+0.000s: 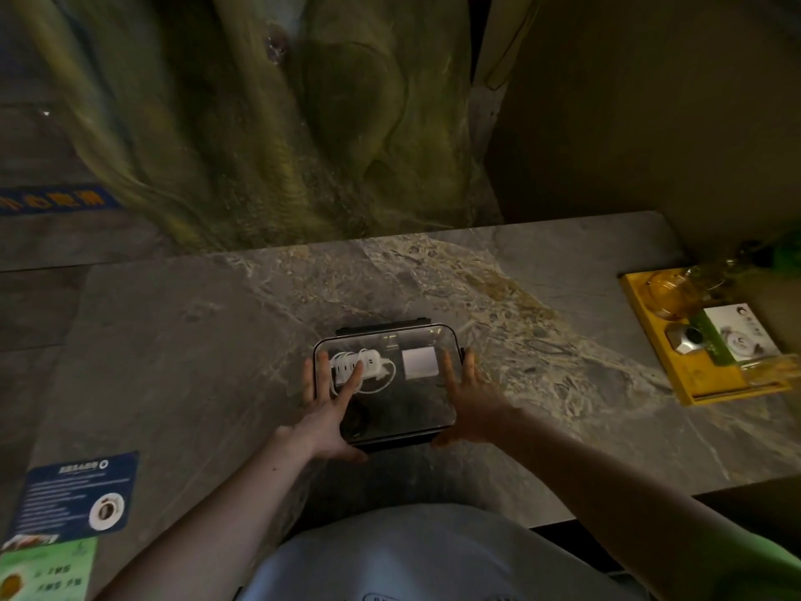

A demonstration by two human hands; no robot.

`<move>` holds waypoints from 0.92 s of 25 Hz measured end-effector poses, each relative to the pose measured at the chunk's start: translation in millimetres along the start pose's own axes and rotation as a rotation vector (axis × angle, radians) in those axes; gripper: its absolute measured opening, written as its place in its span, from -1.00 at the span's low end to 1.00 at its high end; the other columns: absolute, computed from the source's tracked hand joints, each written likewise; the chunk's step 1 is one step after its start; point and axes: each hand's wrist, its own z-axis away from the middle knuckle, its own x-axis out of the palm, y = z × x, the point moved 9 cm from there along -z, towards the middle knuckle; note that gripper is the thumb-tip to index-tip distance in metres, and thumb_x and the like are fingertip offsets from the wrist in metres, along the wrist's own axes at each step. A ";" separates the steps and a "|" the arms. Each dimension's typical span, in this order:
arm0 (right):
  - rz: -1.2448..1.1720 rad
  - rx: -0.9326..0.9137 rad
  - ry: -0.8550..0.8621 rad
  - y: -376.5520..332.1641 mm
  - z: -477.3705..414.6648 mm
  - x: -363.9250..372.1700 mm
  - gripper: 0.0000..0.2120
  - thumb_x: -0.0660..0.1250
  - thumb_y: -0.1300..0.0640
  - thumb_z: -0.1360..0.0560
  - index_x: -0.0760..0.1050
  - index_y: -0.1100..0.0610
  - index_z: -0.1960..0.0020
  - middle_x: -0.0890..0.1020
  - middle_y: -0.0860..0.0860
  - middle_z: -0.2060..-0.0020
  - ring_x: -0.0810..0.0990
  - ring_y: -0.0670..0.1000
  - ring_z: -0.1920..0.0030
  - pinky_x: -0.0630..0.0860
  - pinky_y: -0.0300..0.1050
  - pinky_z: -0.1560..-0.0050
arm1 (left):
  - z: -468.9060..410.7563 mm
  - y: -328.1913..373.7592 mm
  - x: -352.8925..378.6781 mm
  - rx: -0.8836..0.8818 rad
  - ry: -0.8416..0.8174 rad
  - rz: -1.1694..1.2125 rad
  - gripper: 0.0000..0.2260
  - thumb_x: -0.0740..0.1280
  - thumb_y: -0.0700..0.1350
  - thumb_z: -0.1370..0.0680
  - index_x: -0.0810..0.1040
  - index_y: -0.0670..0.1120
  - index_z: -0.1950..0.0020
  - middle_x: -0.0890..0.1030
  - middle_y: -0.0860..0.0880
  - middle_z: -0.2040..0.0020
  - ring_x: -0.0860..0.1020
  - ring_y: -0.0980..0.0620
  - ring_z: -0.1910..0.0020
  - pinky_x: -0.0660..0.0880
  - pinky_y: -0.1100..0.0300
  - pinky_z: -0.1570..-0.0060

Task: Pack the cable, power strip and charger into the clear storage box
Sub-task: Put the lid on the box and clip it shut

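**Mia:** On the gray stone table sits the clear storage box. What is inside?

**Ben:** From the head camera, I see the white power strip on the left side of the box. Its white cable curls beside it. The white square charger is on the right side. There may be a dark thing near the front, but it is too dim to tell.

**Mia:** Is the lid on?

**Ben:** I think so. It shines on top, and both hands lie flat on it.

**Mia:** What are the hands doing?

**Ben:** The left hand has its fingers spread wide over the left part, with the thumb at the front edge. The right hand lies along the right edge, fingers pointing away. Neither hand grabs anything. They are flat and loose, just pressing.

**Mia:** How do you do this part well?

**Ben:** I think you push down evenly on both sides, so the lid sits flat. Then snap the black clips at the edges.
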 end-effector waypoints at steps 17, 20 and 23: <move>0.062 -0.020 0.038 1.3 11.6 5.0 0.24 0.41 -0.32 -0.34 -0.49 0.12 -0.49 -0.25 0.40 -0.48 0.00 0.39 -0.51 0.14 0.20 -0.47 | 3.3 9.1 -5.4 -0.052 0.060 -0.092 0.20 0.53 0.23 -0.25 -0.36 0.12 -0.51 -0.54 -0.27 -0.42 -0.51 -0.35 -0.38 -0.08 -0.31 -0.42; 0.064 -0.034 0.050 -0.2 9.8 3.7 0.27 0.39 -0.38 -0.31 -0.47 0.14 -0.49 -0.26 0.41 -0.48 -0.11 0.38 -0.52 0.04 0.20 -0.49 | 2.9 10.4 -7.5 -0.040 0.025 -0.079 0.20 0.46 0.35 -0.24 -0.40 0.14 -0.49 -0.56 -0.26 -0.40 -0.53 -0.35 -0.36 -0.13 -0.31 -0.44; 0.137 -0.108 0.149 -4.5 2.7 -7.8 0.17 0.31 -0.39 -0.37 -0.38 0.15 -0.54 -0.28 0.31 -0.51 -0.25 0.28 -0.53 -0.15 0.18 -0.51 | 2.7 8.5 -11.1 -0.050 0.053 -0.038 0.12 0.30 0.50 -0.23 -0.40 0.20 -0.47 -0.55 -0.21 -0.43 -0.52 -0.31 -0.38 -0.21 -0.32 -0.43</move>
